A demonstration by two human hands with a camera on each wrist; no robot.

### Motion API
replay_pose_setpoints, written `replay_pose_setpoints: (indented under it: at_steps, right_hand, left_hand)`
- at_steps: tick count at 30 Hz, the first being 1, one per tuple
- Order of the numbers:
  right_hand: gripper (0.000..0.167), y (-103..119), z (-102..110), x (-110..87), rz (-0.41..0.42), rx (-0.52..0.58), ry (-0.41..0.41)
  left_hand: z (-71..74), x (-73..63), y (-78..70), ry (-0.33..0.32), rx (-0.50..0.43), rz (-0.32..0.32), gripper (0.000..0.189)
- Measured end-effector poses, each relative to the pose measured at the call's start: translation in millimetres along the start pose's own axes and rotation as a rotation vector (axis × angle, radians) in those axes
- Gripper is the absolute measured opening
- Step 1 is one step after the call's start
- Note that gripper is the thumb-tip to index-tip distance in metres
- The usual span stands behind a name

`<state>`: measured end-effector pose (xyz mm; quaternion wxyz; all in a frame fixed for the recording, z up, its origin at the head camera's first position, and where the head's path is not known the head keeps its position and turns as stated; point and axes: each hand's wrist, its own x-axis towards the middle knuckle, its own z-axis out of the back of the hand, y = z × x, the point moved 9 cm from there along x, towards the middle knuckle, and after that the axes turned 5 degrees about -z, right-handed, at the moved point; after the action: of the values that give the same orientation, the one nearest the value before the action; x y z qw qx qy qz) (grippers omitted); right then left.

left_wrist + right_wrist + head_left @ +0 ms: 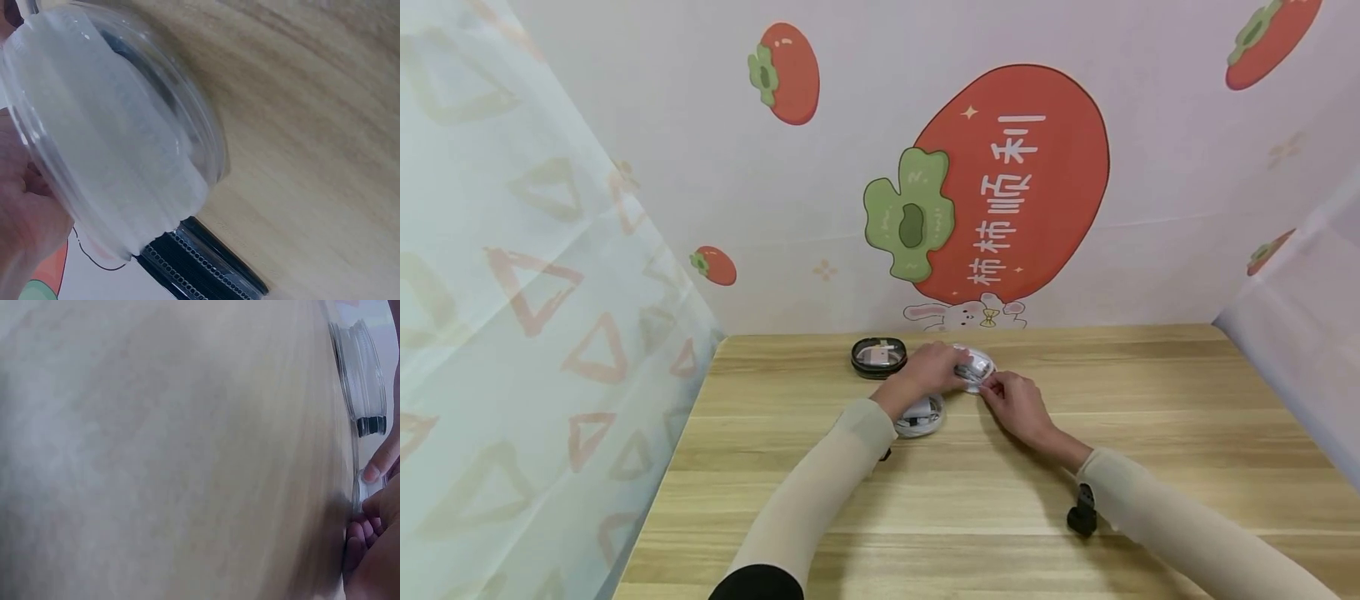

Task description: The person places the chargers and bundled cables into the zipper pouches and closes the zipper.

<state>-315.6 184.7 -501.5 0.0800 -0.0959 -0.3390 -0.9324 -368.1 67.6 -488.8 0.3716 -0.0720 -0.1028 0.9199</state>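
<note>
At the back of the table, a white coiled cable in a clear round case [979, 365] lies between both hands. My left hand [931, 368] grips its left side, with the thumb at the near edge. My right hand [1018, 407] pinches its right, near edge between thumb and fingertips. Another white coiled cable in a clear round case [920, 417] sits on the table just below my left wrist. It looms large in the left wrist view [106, 131]. In the right wrist view, my right hand [381, 540] is partly cut off at the edge.
A black coiled cable in a round case [878, 358] stands on the wooden table [1000, 517] left of my left hand. Directly behind the table hangs a printed cloth backdrop [827, 183], with more cloth [550, 317] along the left side.
</note>
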Motion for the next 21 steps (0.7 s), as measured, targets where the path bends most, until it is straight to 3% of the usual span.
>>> replay_pose_setpoints:
  at_steps: [12, 21]
  right_hand:
    - [0.006, 2.4, 9.1, 1.6, 0.052, -0.049, 0.023]
    - [0.007, -6.1, 16.5, 4.8, 0.065, -0.086, 0.05]
  left_hand:
    - [0.4, 2.6, 0.2, -0.003, 0.003, -0.019, 0.047]
    - [-0.4, 2.8, 2.7, 0.0, 0.007, 0.006, 0.051]
